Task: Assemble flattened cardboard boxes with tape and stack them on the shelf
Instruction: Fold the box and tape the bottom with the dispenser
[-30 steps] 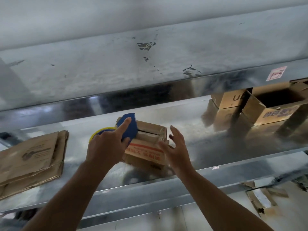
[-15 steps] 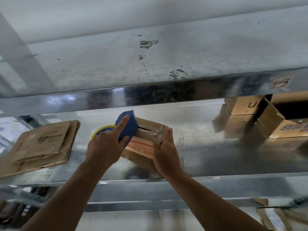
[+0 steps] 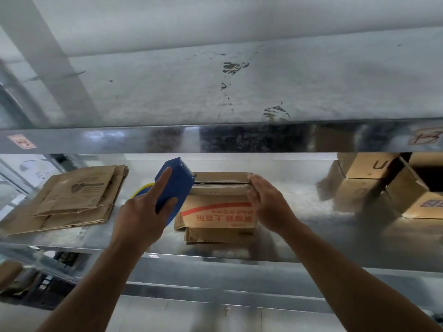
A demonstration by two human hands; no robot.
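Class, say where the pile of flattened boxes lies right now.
Head view: the pile of flattened boxes lies on the shelf, at left, left of the blue tape dispenser.

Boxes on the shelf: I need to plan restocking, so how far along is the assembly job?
Done: a few assembled boxes sit at the right end of the shelf. In hand: the left hand grips the blue tape dispenser at the left end of the top seam of the middle box, which looks untaped, while the right hand presses its flaps. Left: taping this box, then the flattened stack on the left.
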